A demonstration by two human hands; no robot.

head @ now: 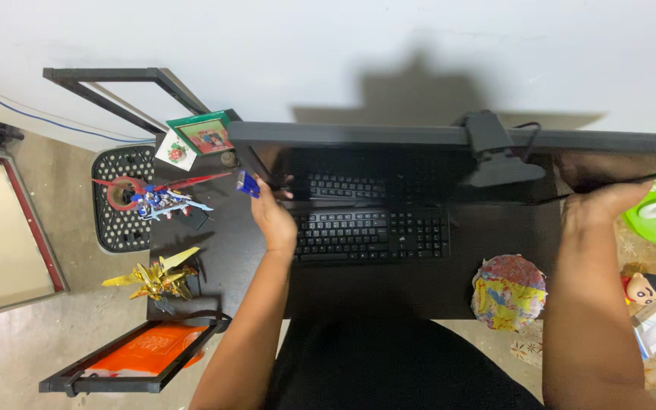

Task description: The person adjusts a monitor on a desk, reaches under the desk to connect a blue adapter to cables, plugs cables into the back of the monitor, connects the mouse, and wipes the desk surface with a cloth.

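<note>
Looking straight down on my dark rectangular table [389, 292]. My left hand [273, 220] is at the left end of the wide black monitor [449, 137], fingers curled onto its lower corner; a small blue block-like object [247, 184] sits just beside the fingertips, and I cannot tell whether it is pinched. My right hand [601, 206] is up at the monitor's right end, palm flat, fingers stretched along the edge, holding nothing I can see.

The black full-size keyboard [370, 235] lies below the screen between my arms. A round bundle wrapped in multicoloured patterned paper [509, 292] is near my right forearm. Left table edge: a blue-and-white winged toy figure [162, 201] and a gold winged toy figure [155, 279]. A black wire-frame rack [127, 364] on the floor holds an orange packet [149, 348].
</note>
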